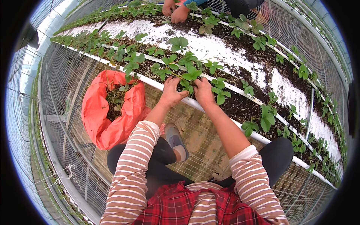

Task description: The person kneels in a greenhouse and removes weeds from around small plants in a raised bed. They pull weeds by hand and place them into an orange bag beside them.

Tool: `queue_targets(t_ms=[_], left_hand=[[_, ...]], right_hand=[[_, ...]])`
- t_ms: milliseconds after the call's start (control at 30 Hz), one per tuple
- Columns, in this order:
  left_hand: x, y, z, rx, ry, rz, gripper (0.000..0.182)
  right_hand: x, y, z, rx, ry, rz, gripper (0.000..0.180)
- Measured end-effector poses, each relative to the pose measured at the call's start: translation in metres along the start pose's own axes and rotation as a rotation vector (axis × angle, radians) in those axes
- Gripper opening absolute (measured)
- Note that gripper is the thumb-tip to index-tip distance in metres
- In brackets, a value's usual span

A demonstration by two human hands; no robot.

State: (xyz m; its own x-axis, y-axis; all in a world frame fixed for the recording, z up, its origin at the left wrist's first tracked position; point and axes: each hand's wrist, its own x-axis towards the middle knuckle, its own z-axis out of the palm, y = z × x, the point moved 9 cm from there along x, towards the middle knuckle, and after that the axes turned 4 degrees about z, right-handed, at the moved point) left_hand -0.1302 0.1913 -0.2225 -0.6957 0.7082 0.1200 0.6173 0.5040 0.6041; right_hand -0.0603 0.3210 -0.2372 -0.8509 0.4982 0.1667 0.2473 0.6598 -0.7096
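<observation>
Both hands are at a strawberry plant [191, 73] in the near strip of dark soil [239, 105], behind a white rail [152, 82]. My left hand [172, 92] is on the plant's left side, thumb stretched toward its base and fingertips down among the leaves at the soil. Close by on the right, my right hand [203, 91] has its fingers bent inward at the plant's base; the fingertips are partly hidden by leaves, so a grip cannot be made out. Left of my hands, an open red plastic bag [95, 112] contains pulled leaves and stems [116, 98].
Across the white sheet [191, 36], a co-worker's hands [175, 12] work among plants in the far strip. More strawberry plants [267, 118] line the bed to the right. White netting [194, 126] stretches below, with my shoe [175, 137] near it.
</observation>
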Motion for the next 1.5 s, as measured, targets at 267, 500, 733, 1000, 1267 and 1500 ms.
queue_targets(t_ms=[267,500,733,1000,1267,1500], left_hand=[[0.017,-0.016,0.011,-0.698,0.029,-0.21,0.047],[0.03,-0.034,0.018,-0.336,0.023,-0.088,0.046],[0.029,-0.037,0.025,0.017,0.038,-0.258,0.044],[0.03,-0.02,0.013,0.139,0.107,-0.295,0.043],[0.024,-0.023,0.02,0.032,-0.068,-0.398,0.047],[0.026,-0.013,0.019,0.233,-0.031,-0.342,0.048]], right_hand=[[-0.003,0.006,0.008,-0.008,0.037,0.052,0.014],[0.013,0.018,0.018,0.029,0.001,0.111,0.011],[0.022,0.022,0.024,-0.076,0.009,0.163,0.012],[0.012,0.041,0.013,0.052,-0.001,0.247,0.015],[0.004,-0.009,-0.022,0.018,0.108,-0.131,0.005],[0.029,-0.01,0.01,-0.474,-0.186,-0.158,0.013]])
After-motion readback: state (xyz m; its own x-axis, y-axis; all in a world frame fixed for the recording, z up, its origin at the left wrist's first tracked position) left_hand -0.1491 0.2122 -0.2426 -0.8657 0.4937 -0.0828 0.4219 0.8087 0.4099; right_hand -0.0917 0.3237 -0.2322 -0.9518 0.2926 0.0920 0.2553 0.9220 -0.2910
